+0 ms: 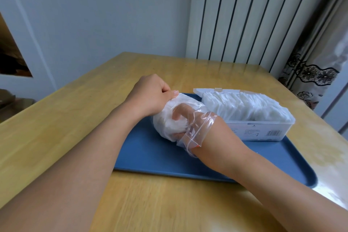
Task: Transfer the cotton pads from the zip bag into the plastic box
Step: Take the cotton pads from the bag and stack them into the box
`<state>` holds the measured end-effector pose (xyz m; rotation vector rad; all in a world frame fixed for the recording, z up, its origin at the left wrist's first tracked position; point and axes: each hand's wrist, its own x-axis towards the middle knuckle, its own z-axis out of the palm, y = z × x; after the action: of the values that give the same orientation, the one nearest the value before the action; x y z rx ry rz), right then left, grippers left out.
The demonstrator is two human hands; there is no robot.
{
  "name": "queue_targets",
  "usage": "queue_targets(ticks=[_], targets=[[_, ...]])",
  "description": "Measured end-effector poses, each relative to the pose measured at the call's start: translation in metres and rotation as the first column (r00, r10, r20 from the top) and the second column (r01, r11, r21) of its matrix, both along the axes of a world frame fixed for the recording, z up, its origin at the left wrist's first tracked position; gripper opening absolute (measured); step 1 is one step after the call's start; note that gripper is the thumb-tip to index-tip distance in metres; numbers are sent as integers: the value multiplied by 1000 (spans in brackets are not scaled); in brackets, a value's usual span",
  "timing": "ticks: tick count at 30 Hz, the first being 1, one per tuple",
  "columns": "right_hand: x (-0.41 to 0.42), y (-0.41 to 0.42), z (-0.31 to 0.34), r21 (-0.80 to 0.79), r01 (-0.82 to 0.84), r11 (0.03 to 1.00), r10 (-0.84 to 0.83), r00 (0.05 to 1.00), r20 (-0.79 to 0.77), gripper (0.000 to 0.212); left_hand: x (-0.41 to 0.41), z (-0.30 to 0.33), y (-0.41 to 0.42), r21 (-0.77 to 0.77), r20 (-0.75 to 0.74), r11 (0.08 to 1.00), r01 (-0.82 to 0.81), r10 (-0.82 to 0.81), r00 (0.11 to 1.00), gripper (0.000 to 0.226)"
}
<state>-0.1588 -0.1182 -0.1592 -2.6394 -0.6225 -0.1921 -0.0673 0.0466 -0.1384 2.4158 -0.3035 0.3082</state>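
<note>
Left hand (150,94) pinches the clear, floppy zip bag (169,118); right hand (180,118) inside curls around soft, light white cotton pads (175,125), best gathered as a stack.

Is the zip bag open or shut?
Open. The right hand is inside the bag to the wrist, its mouth stretched round the wrist; the left hand grips the far end.

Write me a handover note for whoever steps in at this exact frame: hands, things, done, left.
Left hand: grips the closed far end of the zip bag, steadying it on the blue tray.
Right hand: inside the bag through its open mouth, fingers curled on the cotton pads there.
Plastic box: on the tray right of the bag, lid open, already nearly full of pads.
Left: pull out the remaining pads and put them in the box.
</note>
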Motion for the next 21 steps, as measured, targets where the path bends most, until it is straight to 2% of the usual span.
queue_targets(ticks=[2, 4, 6, 9, 13, 18, 21], targets=[[4, -3, -3, 123, -6, 992, 11, 999, -39, 37, 1, -2, -1, -7, 19, 1000, -13, 13, 1000, 55], [7, -3, -9, 103, 12, 995, -5, 998, -63, 28, 2, -4, -2, -2, 36, 1000, -21, 21, 999, 54], [8, -3, -14, 95, 23, 995, -14, 995, -95, 31, 3, -5, -2, 3, 44, 1000, -21, 21, 999, 54], [8, -5, -14, 289, 28, 957, -8, 998, -69, 42, 6, -5, 1, 10, 63, 999, -35, 34, 997, 53], [5, -7, -8, 306, -50, 951, 47, 999, 16, 25, 15, -8, 14, -6, 69, 996, -84, 84, 994, 52], [1, -13, -6, 388, -41, 921, 34, 999, 26, 26, 24, -11, 26, -31, 59, 993, -116, 117, 991, 49], [-2, -18, 1, 498, -46, 866, 39, 999, 25, 19, 27, -11, 31, -30, 65, 989, -148, 150, 987, 48]])
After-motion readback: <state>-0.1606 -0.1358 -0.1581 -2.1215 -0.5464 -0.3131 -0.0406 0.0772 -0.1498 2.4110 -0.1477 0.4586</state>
